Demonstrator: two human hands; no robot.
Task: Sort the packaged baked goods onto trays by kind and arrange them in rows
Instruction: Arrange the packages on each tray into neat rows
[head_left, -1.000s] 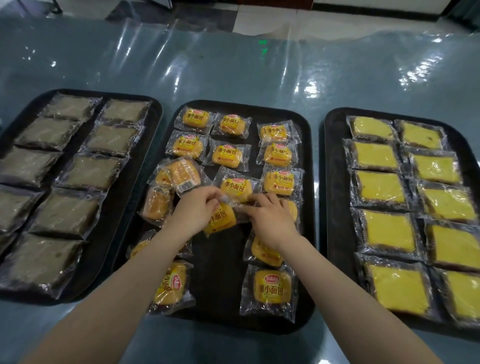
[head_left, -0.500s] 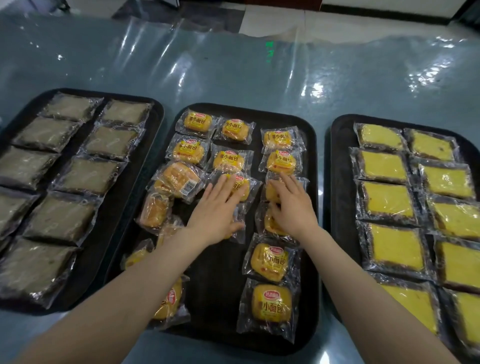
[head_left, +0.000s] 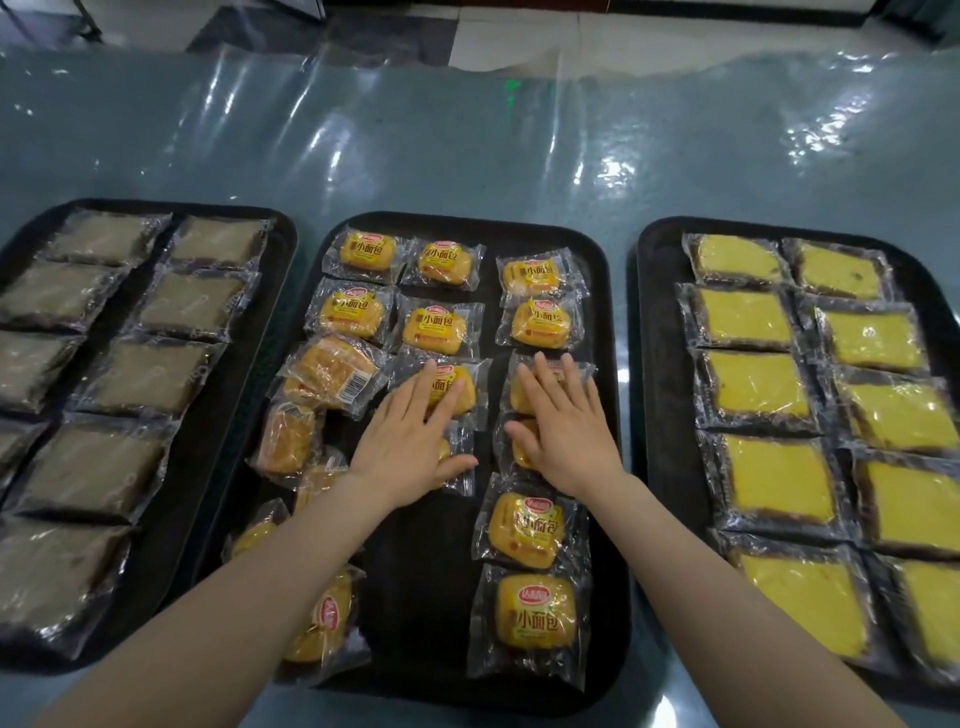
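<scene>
Two forearms reach in from the near edge over the middle tray (head_left: 605, 322). Nearest on it: two bun packs in the right column, one (head_left: 535, 618) at the front rim, the next (head_left: 525, 526) just behind. Loose, tilted packs crowd the tray's left side, one (head_left: 324, 618) partly under the left forearm. Left hand (head_left: 410, 441) lies flat, fingers straight and spread, pressing on a centre-column pack (head_left: 451, 387); another pack under the palm is mostly hidden. Right hand (head_left: 563, 428) also flat, fingers splayed, resting on two right-column packs; nothing is gripped by either. Behind the hands, two tidy rows of three packs, label up. An upside-down pack (head_left: 337, 374) sits tilted left of the left hand. Left tray (head_left: 280, 228) holds brownish cake slices in two columns; right tray (head_left: 654, 244) holds yellow slices in two columns. All three trays are on a glossy plastic-covered table (head_left: 467, 145).
</scene>
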